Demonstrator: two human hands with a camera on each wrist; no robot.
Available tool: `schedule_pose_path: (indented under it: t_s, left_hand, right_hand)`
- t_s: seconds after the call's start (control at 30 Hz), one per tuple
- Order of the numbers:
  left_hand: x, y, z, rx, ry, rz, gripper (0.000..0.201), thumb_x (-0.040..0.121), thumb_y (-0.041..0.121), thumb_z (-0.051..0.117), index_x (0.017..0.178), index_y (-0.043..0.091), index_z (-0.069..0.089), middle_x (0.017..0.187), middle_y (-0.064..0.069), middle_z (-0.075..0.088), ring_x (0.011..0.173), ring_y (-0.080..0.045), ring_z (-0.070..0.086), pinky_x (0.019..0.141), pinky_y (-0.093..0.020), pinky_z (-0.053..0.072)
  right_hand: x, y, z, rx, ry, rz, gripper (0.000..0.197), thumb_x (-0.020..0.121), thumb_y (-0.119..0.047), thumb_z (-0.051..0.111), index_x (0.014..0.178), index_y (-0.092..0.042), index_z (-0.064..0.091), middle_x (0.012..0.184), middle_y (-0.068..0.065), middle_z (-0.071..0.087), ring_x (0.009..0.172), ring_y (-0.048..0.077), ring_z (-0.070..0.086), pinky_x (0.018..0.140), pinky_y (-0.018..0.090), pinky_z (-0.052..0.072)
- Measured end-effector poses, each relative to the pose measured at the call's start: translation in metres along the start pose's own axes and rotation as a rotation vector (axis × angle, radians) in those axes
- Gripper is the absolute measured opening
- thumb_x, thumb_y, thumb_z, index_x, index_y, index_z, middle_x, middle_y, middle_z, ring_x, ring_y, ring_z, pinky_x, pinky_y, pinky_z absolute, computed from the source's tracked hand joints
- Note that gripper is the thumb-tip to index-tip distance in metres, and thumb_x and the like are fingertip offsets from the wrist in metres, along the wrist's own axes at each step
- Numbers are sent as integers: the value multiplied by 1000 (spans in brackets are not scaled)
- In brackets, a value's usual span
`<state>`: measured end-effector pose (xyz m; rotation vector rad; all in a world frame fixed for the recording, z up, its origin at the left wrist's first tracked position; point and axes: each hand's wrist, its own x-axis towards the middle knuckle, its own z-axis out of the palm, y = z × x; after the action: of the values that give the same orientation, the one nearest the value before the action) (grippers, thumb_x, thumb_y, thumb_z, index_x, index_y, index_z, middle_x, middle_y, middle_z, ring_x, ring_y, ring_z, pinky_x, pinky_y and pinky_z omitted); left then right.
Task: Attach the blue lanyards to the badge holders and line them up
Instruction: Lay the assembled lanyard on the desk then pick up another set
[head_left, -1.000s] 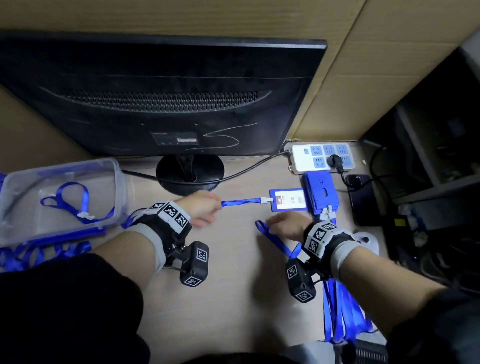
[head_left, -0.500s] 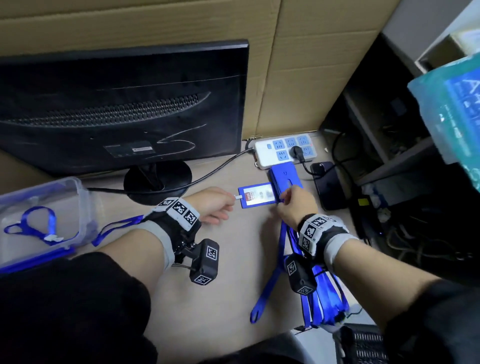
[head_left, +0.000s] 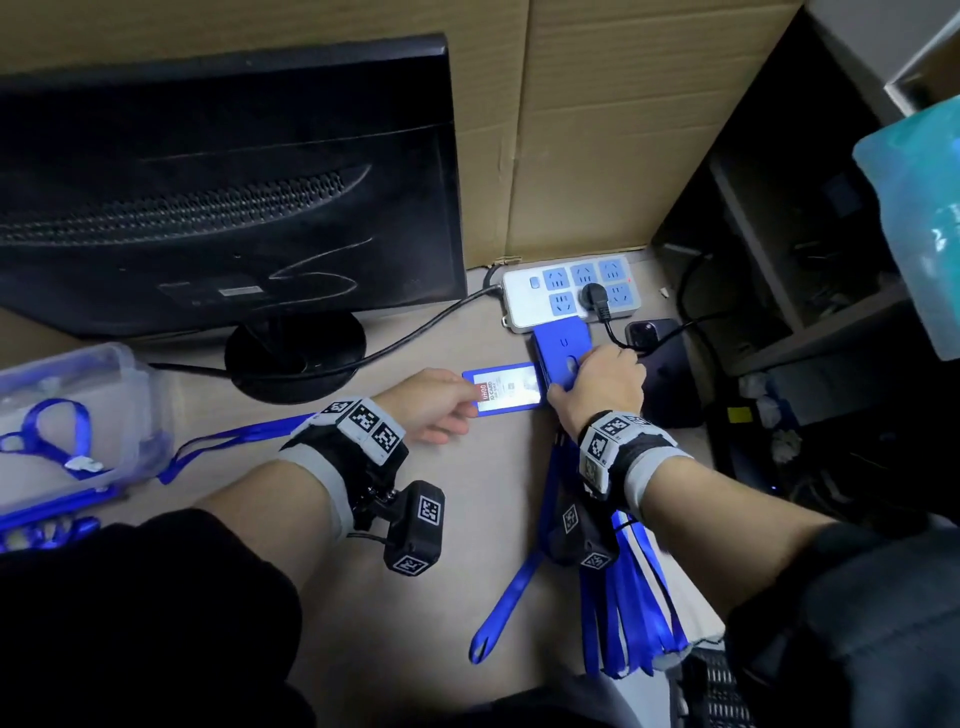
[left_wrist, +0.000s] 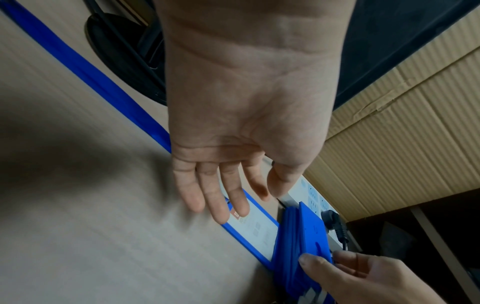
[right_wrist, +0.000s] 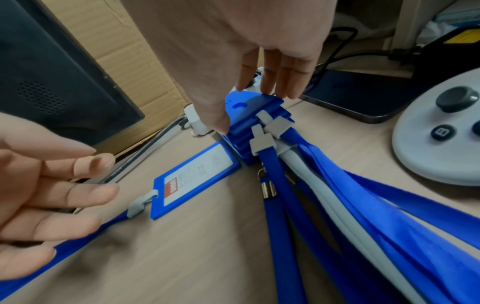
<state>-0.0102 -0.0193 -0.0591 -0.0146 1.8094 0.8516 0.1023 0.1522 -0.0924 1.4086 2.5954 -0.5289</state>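
Several stacked blue badge holders (right_wrist: 255, 115) sit pinched in the right hand (right_wrist: 233, 51); left hand (left_wrist: 233, 123) spread.

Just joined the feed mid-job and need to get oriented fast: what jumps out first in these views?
The stack of blue badge holders beside the power strip, with the right hand gripping its near end and a sheaf of lanyards trailing toward the person. Just left of it, one badge holder lies flat on the desk with its lanyard clipped on, and the left hand is open at its end.
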Motion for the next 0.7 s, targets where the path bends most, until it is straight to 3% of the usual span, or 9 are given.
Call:
schedule_pose_path:
  t_s: [0.1, 0.33, 0.43, 0.47, 0.53, 0.57, 0.63, 0.67, 0.7]
  left_hand:
    - [-2, 5, -1, -25, 1, -9, 16, 95, 26, 60, 109, 19, 60, 94, 0, 66, 84, -21, 59, 62, -25, 42]
    - [-10, 9, -3, 28, 1, 42, 23, 95, 21, 58, 117, 18, 62, 101, -1, 68, 84, -19, 62, 66, -26, 44]
    - [-15, 18, -1, 162, -8, 234, 46, 87, 8, 65, 128, 25, 54, 124, -10, 61, 94, -18, 61, 69, -32, 51]
    - [-17, 23, 0, 240, 2, 325, 61, 80, 8, 69, 131, 34, 50, 134, -10, 52, 104, -18, 58, 80, -36, 55]
    - [-25, 36, 6, 420, 48, 505, 81, 69, 18, 75, 132, 54, 42, 141, 0, 34, 124, -19, 42, 104, -37, 46]
    - [-31, 44, 10, 471, 60, 581, 81, 66, 23, 76, 130, 60, 42, 141, 6, 29, 130, -17, 33, 107, -28, 41]
    - [-46, 58, 20, 512, 47, 702, 64, 68, 30, 81, 119, 58, 55, 142, 15, 27, 131, -10, 21, 94, -5, 40]
    - [-52, 63, 24, 536, 40, 748, 49, 69, 32, 83, 109, 52, 63, 141, 19, 31, 129, -8, 21, 91, -4, 36]
    - [-57, 66, 26, 561, 37, 803, 34, 70, 34, 85, 98, 45, 69, 137, 21, 39, 126, -6, 27, 91, -11, 36]
  right_hand:
    - [1, -1, -5, -42, -4, -30, 59, 76, -40, 75, 120, -7, 52, 123, 15, 52, 116, 34, 47, 99, 40, 42]
    - [-7, 0, -26, 13, -41, -92, 51, 78, -36, 73, 117, -7, 60, 121, 12, 56, 118, 33, 45, 102, 39, 37]
    - [-18, 2, -46, 241, -14, -60, 53, 72, -31, 80, 115, -10, 58, 120, 9, 57, 119, 30, 49, 100, 34, 39]
    - [-22, 3, -53, 344, -12, -33, 55, 69, -32, 82, 114, -12, 58, 119, 7, 57, 116, 27, 53, 97, 33, 43]
    - [-31, 6, -68, 482, -49, -19, 53, 66, -35, 85, 107, -16, 58, 110, 0, 62, 102, 20, 61, 86, 28, 49]
    - [-36, 7, -75, 496, -92, -32, 49, 66, -38, 85, 103, -16, 60, 103, -4, 65, 94, 15, 63, 81, 24, 48]
    - [-47, 8, -89, 541, -173, -51, 43, 66, -43, 84, 94, -17, 66, 90, -6, 70, 81, 10, 65, 77, 23, 50]
    - [-52, 8, -95, 615, -212, -42, 42, 64, -45, 83, 88, -15, 69, 83, -3, 72, 75, 10, 65, 79, 28, 56]
    - [-58, 8, -100, 716, -251, -31, 44, 62, -48, 82, 84, -11, 70, 76, 1, 71, 68, 12, 64, 82, 34, 60]
